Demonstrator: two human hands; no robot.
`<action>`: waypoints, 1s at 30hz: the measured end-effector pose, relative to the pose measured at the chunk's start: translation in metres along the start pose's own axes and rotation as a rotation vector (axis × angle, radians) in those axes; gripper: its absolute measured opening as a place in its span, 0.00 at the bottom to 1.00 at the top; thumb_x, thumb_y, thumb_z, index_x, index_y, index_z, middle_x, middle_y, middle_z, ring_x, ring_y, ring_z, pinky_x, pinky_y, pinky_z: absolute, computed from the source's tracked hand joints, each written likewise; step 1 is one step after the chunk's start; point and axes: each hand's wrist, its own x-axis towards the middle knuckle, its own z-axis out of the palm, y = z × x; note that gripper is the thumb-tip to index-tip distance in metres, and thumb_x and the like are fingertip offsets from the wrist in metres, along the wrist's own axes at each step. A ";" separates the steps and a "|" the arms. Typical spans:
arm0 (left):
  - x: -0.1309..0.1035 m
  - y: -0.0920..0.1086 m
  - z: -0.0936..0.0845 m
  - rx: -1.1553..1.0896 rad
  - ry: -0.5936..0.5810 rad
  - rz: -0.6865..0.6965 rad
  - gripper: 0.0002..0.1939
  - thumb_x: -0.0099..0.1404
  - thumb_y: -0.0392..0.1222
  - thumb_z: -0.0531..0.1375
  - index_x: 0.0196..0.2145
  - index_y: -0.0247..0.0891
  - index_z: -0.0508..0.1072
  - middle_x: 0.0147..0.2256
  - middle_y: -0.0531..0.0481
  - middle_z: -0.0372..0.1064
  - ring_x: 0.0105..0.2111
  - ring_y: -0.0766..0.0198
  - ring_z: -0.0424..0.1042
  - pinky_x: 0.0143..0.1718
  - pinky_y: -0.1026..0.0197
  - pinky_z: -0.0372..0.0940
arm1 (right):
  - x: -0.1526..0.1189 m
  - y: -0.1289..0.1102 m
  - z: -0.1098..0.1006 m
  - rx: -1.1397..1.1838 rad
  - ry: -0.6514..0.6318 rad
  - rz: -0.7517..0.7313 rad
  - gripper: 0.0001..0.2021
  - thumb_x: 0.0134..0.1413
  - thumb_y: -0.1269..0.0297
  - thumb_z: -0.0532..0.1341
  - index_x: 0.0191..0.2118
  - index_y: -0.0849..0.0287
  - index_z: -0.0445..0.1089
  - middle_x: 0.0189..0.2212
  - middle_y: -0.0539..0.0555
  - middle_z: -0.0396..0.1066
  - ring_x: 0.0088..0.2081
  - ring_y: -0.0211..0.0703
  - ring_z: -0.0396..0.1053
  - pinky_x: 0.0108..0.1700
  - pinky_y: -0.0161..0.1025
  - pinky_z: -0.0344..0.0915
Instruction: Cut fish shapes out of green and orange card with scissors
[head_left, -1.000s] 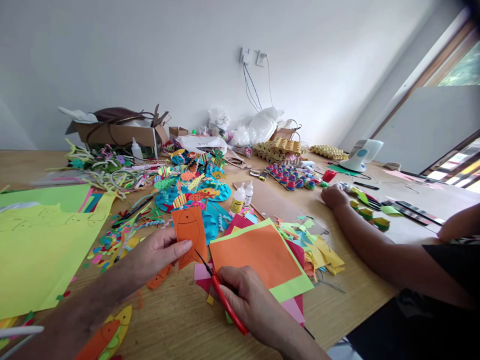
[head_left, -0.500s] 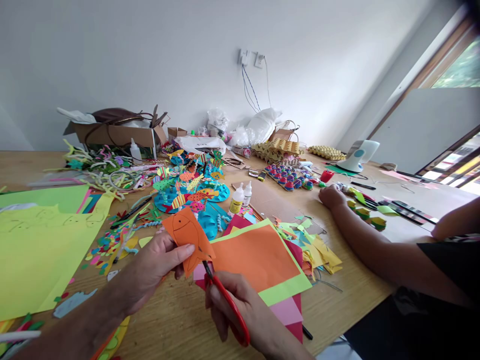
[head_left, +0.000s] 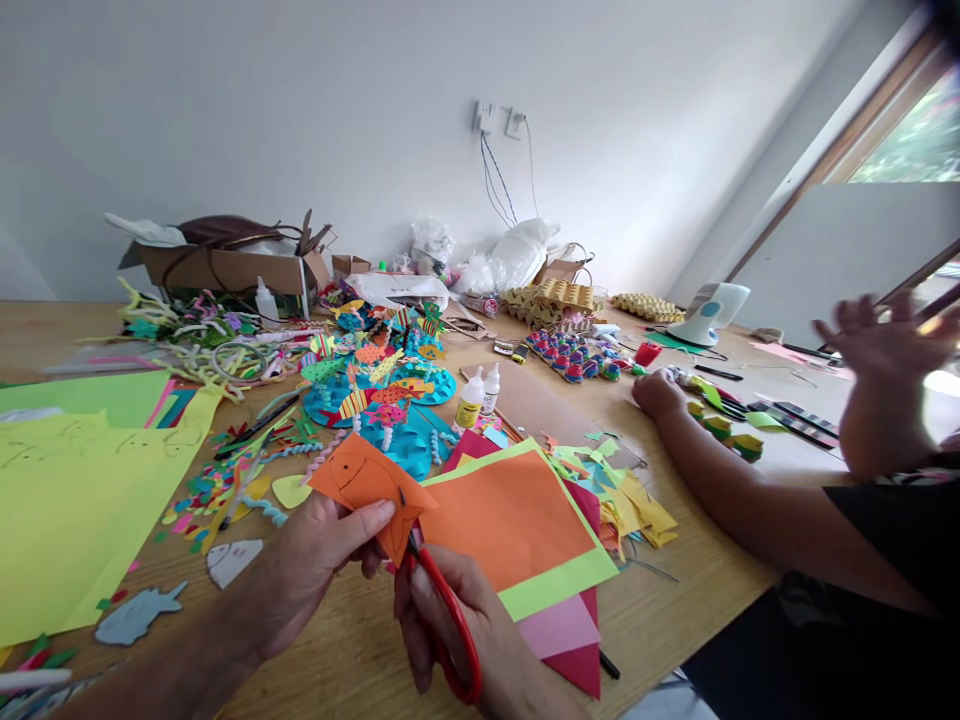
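My left hand (head_left: 330,550) pinches a small piece of orange paper (head_left: 367,480) that has a fish outline drawn on it in black. In my right hand (head_left: 465,610) are red-handled scissors (head_left: 459,625), their blades at the lower right edge of that piece. Beneath and beyond the scissors lies a stack with an orange sheet (head_left: 502,520) on a lime green sheet (head_left: 562,588), with pink and dark red paper under them. Left of my forearm rest a grey fish cutout (head_left: 139,615) and a white fish cutout (head_left: 234,562).
Patterned paper fish stand on a blue base (head_left: 412,455) beyond my hands, beside two glue bottles (head_left: 470,400). Yellow sheets (head_left: 67,520) lie left, paper scraps (head_left: 637,500) right. A co-worker's arm (head_left: 712,480) rests at the right; their other hand (head_left: 885,350) is raised.
The orange piece has turned counterclockwise in my left hand, its fish lying more level. My right hand and the scissors have shifted slightly left. The co-worker's other hand has come up into view.
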 end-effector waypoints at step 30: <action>-0.004 -0.003 0.003 -0.093 0.034 -0.054 0.10 0.50 0.45 0.66 0.20 0.36 0.72 0.15 0.57 0.69 0.18 0.70 0.64 0.20 0.69 0.59 | 0.004 0.012 0.003 -0.006 0.114 -0.029 0.30 0.43 0.32 0.55 0.23 0.60 0.61 0.13 0.42 0.51 0.12 0.27 0.50 0.12 0.25 0.50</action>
